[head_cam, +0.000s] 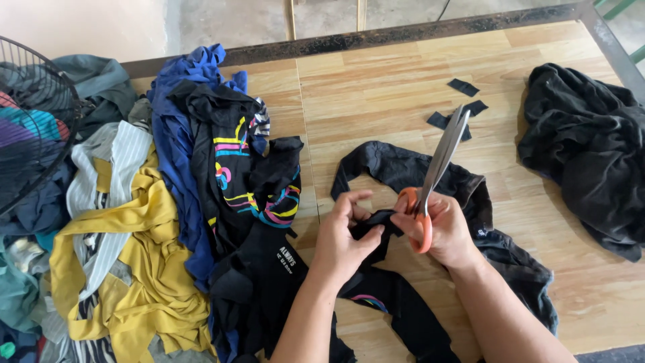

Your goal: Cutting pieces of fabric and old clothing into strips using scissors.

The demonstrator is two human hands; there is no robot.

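Observation:
My right hand [447, 232] grips orange-handled scissors [440, 161], their closed steel blades pointing up and away over the wooden table [376, 94]. My left hand [342, 235] pinches a fold of black cloth [403, 168] that runs between both hands. The right hand's fingertips also touch that fold. The black cloth loops across the table ahead of my hands and trails down under my forearms.
A heap of clothes [168, 215], blue, yellow, striped and black with coloured print, lies to the left. A wire fan guard [33, 121] stands at the far left. Another black cloth pile [584, 148] sits at the right. Small black scraps [463, 87] lie beyond the scissors.

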